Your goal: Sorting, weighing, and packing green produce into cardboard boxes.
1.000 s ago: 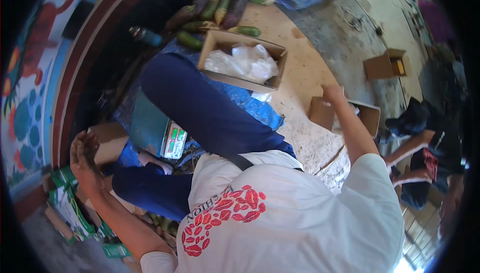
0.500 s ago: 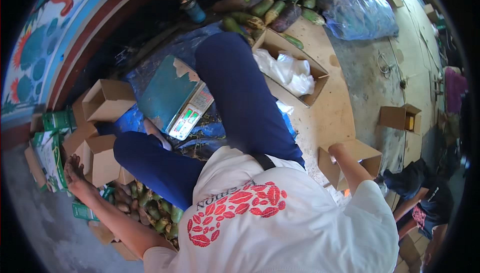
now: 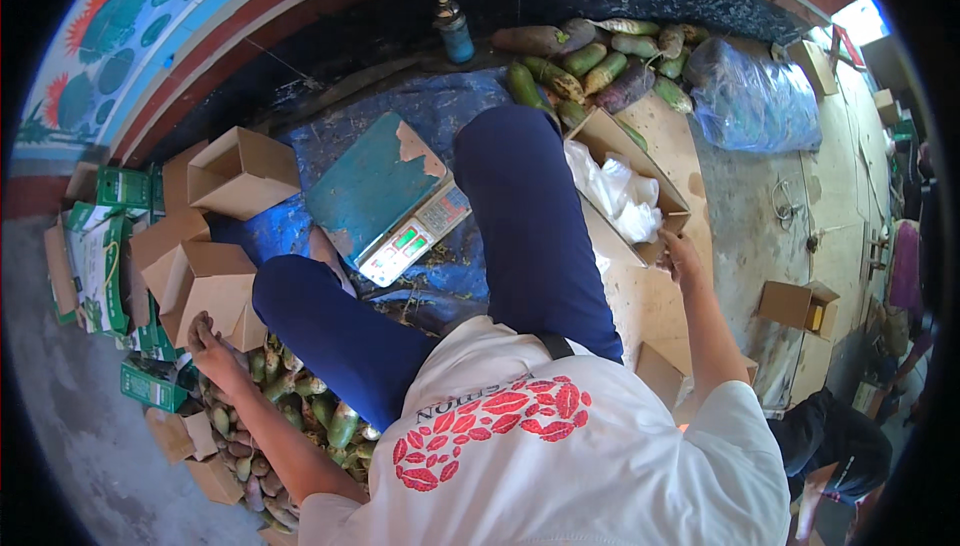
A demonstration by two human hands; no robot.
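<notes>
My right hand (image 3: 683, 256) is at the near right corner of an open cardboard box (image 3: 612, 224), its fingers slightly bent and apart. White plastic bags (image 3: 610, 181) lie inside that box; whether my fingertips touch its rim I cannot tell. On the left, my left hand (image 3: 213, 354) hangs empty with fingers apart, beside a brown cardboard box (image 3: 222, 291) and above a heap of green and brownish root vegetables (image 3: 310, 408). Between my legs and the boxes sits a teal-topped weighing scale (image 3: 375, 186) with its green display lit.
Long green and purple root vegetables (image 3: 600, 66) lie along the wall, near a blue bottle (image 3: 454, 34) and a filled plastic sack (image 3: 755, 96). Green printed cartons (image 3: 100, 266) are stacked at far left. Another person (image 3: 830, 441) is at the lower right.
My right hand has moved forward from the small cardboard box at my right side to the box of plastic bags. My left hand has come back slightly toward me. The view has shifted.
</notes>
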